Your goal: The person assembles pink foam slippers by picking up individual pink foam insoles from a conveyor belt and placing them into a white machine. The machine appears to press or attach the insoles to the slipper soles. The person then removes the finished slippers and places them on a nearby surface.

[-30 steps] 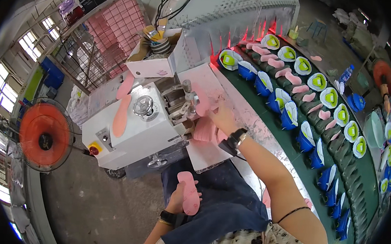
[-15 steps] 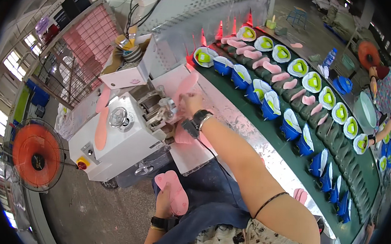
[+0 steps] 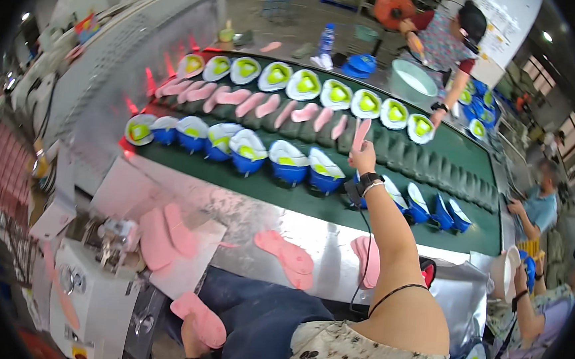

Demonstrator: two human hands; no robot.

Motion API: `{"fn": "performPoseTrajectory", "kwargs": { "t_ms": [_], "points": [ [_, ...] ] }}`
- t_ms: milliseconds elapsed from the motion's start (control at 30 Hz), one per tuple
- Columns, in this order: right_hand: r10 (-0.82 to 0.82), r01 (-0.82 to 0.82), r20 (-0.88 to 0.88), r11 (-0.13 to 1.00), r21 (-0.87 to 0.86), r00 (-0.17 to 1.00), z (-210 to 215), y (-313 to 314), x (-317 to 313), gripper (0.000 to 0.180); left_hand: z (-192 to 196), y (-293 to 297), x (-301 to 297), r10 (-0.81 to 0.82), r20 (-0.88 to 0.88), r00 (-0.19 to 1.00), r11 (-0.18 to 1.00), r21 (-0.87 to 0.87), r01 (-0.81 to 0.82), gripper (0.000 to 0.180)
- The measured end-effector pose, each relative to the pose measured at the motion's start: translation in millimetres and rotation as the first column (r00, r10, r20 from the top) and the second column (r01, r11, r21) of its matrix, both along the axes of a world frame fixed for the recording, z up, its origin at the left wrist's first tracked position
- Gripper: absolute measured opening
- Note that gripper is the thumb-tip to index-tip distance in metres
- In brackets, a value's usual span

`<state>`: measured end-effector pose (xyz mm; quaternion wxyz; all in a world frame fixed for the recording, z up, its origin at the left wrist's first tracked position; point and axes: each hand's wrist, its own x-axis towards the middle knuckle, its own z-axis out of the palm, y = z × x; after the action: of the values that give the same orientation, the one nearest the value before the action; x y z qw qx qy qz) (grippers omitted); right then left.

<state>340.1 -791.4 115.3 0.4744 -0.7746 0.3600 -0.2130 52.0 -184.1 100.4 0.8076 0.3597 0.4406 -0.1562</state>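
Note:
My right hand [image 3: 363,158] is stretched out over the green conveyor belt, its fingers closed round one end of a pink insole [image 3: 362,131] that points away from me. Beneath it runs a dark ribbed rack [image 3: 421,167] where a row of pink insoles [image 3: 266,106] lies. Low at the left, my left hand [image 3: 190,336] grips a pink insole [image 3: 201,320] by its edge, above my dark blue apron; whether it is one or a stack I cannot tell. Blue and white shoe uppers [image 3: 288,163] with yellow-green insides stand along the belt's near side.
More uppers [image 3: 306,85] line the far side. Loose insoles lie on the metal ledge [image 3: 200,187] and beside a white machine [image 3: 93,292]. Red light glows at the housing's opening on the left. Across the belt, a co-worker's hand [image 3: 436,116] touches an upper; other people stand at right.
My view has swung right. My right hand has left the machine and reached out over the belt with an insole. My left hand still holds its insole low down.

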Motion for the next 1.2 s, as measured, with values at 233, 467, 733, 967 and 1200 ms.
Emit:
{"fn": "performPoseTrajectory", "kwargs": {
  "t_ms": [233,467,733,967,1200],
  "points": [
    [-0.057,0.043,-0.021,0.897,-0.440,0.998,-34,-144,-41,0.031,27,-24,25,-0.226,0.187,0.956,0.973,0.079,0.215,0.041],
    [0.747,-0.768,0.340,0.633,-0.099,0.572,27,233,-36,0.014,36,-38,22,-0.149,0.322,0.935,0.960,0.275,0.058,0.041],
    [0.985,-0.945,0.009,0.164,0.284,0.174,47,448,-161,0.034,56,-22,34,0.004,0.278,0.961,0.938,0.332,-0.100,0.053],
    [0.956,-0.961,0.103,0.272,0.040,0.275,14,507,-53,0.030,64,15,-18,0.035,0.217,0.976,0.990,0.123,-0.062,0.069],
    [0.943,-0.940,0.058,0.333,-0.070,0.329,2,548,16,0.039,54,4,-21,-0.226,0.157,0.961,0.972,0.097,0.213,0.061]
  ]
}}
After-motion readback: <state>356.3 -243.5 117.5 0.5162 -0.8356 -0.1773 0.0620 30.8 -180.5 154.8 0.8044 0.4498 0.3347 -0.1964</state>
